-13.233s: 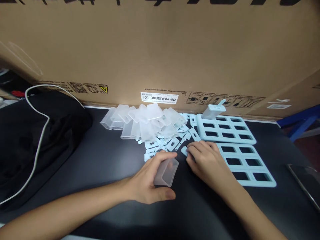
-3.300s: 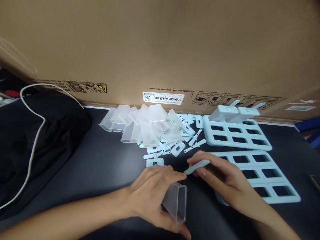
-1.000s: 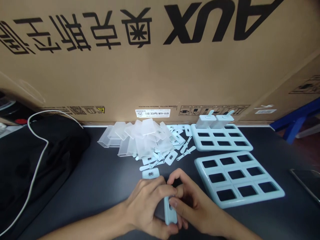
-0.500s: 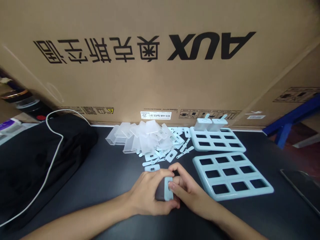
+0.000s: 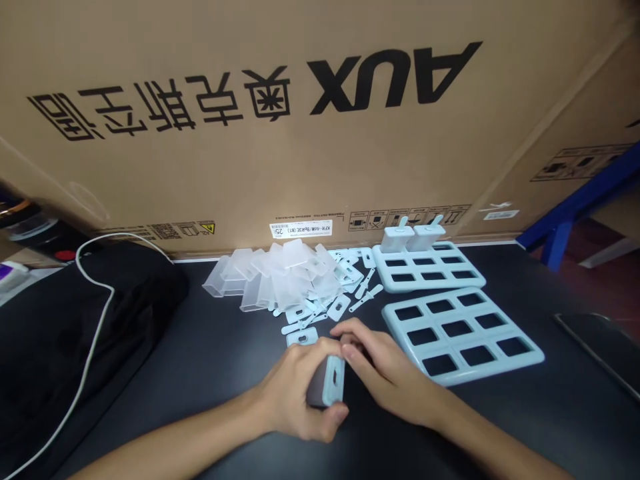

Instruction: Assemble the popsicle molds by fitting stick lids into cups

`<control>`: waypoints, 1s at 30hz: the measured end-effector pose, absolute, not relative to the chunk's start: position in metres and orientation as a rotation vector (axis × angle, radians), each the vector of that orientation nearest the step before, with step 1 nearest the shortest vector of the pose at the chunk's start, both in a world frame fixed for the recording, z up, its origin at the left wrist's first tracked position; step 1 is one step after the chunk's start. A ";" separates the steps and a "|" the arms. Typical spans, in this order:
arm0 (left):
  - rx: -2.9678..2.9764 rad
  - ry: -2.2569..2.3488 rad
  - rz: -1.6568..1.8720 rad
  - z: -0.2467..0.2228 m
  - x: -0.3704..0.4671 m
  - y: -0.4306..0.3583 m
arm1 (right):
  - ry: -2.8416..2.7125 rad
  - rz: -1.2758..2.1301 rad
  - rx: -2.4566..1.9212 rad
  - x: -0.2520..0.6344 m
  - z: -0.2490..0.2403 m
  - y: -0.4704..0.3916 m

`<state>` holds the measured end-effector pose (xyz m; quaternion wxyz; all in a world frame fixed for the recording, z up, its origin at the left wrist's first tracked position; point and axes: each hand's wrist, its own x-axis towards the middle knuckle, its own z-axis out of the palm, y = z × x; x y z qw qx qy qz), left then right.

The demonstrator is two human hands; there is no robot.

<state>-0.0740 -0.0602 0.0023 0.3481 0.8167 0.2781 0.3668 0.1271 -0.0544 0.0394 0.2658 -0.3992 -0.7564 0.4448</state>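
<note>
My left hand (image 5: 295, 393) is closed around an ice pop mold (image 5: 319, 385), a frosted clear cup capped by a light blue lid (image 5: 334, 381). The lid faces right and shows an oblong slot with no stick in it. Close to the lid's far corner is my right hand (image 5: 383, 367), fingers loosely curled and thumb apart from the index finger; I see nothing in it. Just beyond my hands lies a loose blue lid (image 5: 301, 337). Farther back are a heap of clear mold cups (image 5: 280, 273), blue lids (image 5: 339, 307) and blue sticks (image 5: 367, 298).
Two light blue nine-slot trays, the nearer tray (image 5: 466, 339) and the farther tray (image 5: 429, 266), sit on the right. Two molds with sticks (image 5: 413, 237) stand in the farther one. A large cardboard box (image 5: 240, 167) backs the table. Black cloth (image 5: 100, 320) and a white cable (image 5: 100, 320) lie left; a dark phone-like slab (image 5: 600, 347), right.
My right thumb has come off the lid face and the right hand has drawn slightly back, exposing the slot. My left hand keeps its hold on the mold. The camera view has shifted and tilted.
</note>
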 end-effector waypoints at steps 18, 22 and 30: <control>2.285 0.407 0.908 -0.005 -0.074 -0.062 | -2.600 -0.128 -1.417 0.158 0.022 -0.022; 2.175 0.465 1.047 -0.003 -0.073 -0.060 | -2.672 -0.067 -1.353 0.161 0.023 -0.022; 2.215 0.423 0.958 -0.009 -0.073 -0.059 | -2.738 0.047 -1.151 0.162 0.027 -0.025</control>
